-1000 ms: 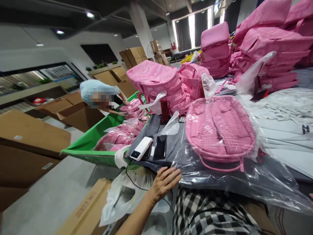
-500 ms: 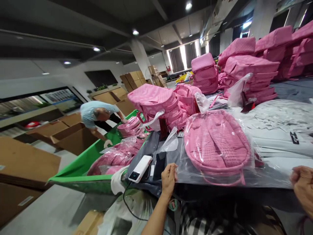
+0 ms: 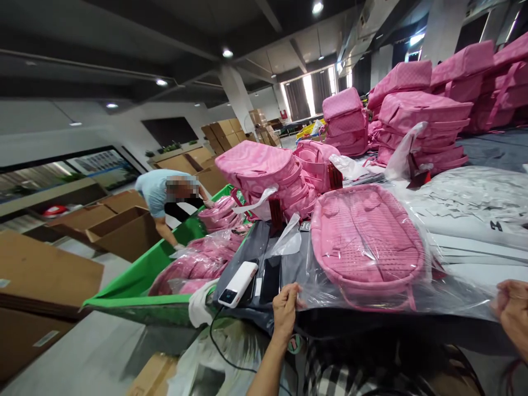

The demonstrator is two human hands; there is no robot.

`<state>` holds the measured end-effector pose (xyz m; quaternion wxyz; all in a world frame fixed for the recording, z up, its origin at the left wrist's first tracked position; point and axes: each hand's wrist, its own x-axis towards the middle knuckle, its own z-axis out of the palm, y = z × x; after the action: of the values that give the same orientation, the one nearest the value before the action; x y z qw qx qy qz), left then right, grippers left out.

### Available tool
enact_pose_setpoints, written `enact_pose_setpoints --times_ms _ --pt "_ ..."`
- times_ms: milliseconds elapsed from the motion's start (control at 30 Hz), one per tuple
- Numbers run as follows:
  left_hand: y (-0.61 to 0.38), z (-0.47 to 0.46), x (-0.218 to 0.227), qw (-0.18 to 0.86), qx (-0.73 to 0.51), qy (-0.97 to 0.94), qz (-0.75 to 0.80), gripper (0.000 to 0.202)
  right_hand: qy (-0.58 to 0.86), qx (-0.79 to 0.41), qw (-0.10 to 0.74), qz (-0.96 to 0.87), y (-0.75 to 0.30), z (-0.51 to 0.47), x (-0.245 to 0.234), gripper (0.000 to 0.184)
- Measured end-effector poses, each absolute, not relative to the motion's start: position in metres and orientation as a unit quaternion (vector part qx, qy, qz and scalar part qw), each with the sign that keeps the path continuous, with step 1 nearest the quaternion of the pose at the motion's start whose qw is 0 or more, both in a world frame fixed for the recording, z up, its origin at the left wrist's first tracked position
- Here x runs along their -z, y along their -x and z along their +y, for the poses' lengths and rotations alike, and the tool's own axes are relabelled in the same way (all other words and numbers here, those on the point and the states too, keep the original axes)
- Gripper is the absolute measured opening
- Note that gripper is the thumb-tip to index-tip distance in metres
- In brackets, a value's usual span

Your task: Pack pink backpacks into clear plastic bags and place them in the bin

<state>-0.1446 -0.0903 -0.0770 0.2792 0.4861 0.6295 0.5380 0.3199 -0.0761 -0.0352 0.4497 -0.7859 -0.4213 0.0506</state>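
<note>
A pink backpack (image 3: 367, 247) lies flat at the table's front edge inside a clear plastic bag (image 3: 457, 294). My left hand (image 3: 285, 309) is closed on the bag's near left corner, fingers pinched together. At the far right, my right hand (image 3: 513, 311) grips the bag's other near corner, partly cut off by the frame. Between the two hands the bag's open-looking edge is stretched along the table edge. Left of my left hand lie a black phone (image 3: 270, 279) and a white power bank (image 3: 238, 284) with a black cable.
Stacked pink backpacks (image 3: 258, 170) stand behind, with more piles at back right. White plastic bags (image 3: 487, 236) lie in a heap on the right. A green-sided bin (image 3: 124, 294) holds bagged backpacks; a co-worker (image 3: 160, 192) bends over it. Cardboard boxes (image 3: 45, 275) stand at left.
Both hands have shifted slightly, still holding the bag corners, and the plastic between them looks tauter. The co-worker's near hand has moved down into the bin.
</note>
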Motion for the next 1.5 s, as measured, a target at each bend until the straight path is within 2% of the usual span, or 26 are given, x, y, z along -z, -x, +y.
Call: enact_pose_setpoints --times_ms 67,133,200,267,400,533,633,767,867,1033,1133,1200,1267,1367,1433,1500 --pt "0.139 -0.083 0.076 0.251 -0.517 -0.489 0.656 0.072 0.788 -0.090 0.444 -0.416 -0.318 -0.073 0.033 0.024" --pt "0.128 -0.081 0.068 0.123 -0.510 -0.524 0.671 0.064 0.787 -0.106 0.441 -0.418 -0.315 -0.072 0.029 0.026" --pt "0.109 -0.083 0.056 -0.035 -0.498 -0.579 0.645 0.046 0.783 -0.114 0.452 -0.413 -0.313 -0.072 0.025 0.030" --pt "0.080 -0.087 0.042 -0.121 -0.457 -0.668 0.575 0.035 0.779 -0.128 0.464 -0.402 -0.311 -0.074 0.020 0.034" --pt "0.021 -0.080 0.021 -0.121 -0.354 -0.805 0.461 0.053 0.769 -0.155 0.483 -0.390 -0.305 -0.080 0.013 0.038" --pt "0.001 -0.072 0.019 -0.136 -0.335 -0.815 0.452 0.045 0.753 -0.185 0.518 -0.361 -0.302 -0.084 0.013 0.042" --pt "0.009 -0.078 0.018 -0.089 -0.309 -0.817 0.479 0.042 0.737 -0.200 0.538 -0.358 -0.303 -0.086 0.017 0.046" --pt "0.021 -0.083 0.009 0.021 -0.302 -0.814 0.496 0.026 0.723 -0.177 0.547 -0.382 -0.304 -0.088 0.020 0.045" --pt "0.023 -0.078 0.002 0.060 -0.301 -0.812 0.496 0.018 0.725 -0.165 0.544 -0.389 -0.307 -0.086 0.021 0.045" --pt "0.027 -0.075 0.000 0.035 -0.301 -0.844 0.441 0.006 0.723 -0.188 0.544 -0.383 -0.311 -0.083 0.030 0.050" --pt "0.029 -0.074 0.001 -0.026 -0.294 -0.867 0.401 0.012 0.710 -0.213 0.566 -0.361 -0.313 -0.084 0.036 0.053" --pt "0.030 -0.067 0.000 -0.032 -0.278 -0.872 0.402 0.015 0.710 -0.202 0.572 -0.357 -0.316 -0.085 0.037 0.054" --pt "0.029 -0.054 -0.001 0.038 -0.272 -0.858 0.434 0.021 0.712 -0.184 0.570 -0.367 -0.319 -0.084 0.037 0.052" --pt "0.027 -0.031 -0.001 0.257 -0.252 -0.806 0.470 0.030 0.718 -0.192 0.538 -0.397 -0.324 -0.074 0.035 0.051" --pt "0.026 -0.020 0.001 0.375 -0.231 -0.766 0.467 0.033 0.726 -0.240 0.503 -0.402 -0.326 -0.064 0.036 0.054" --pt "0.025 -0.015 0.004 0.430 -0.232 -0.737 0.467 0.035 0.720 -0.307 0.484 -0.392 -0.329 -0.054 0.038 0.057"
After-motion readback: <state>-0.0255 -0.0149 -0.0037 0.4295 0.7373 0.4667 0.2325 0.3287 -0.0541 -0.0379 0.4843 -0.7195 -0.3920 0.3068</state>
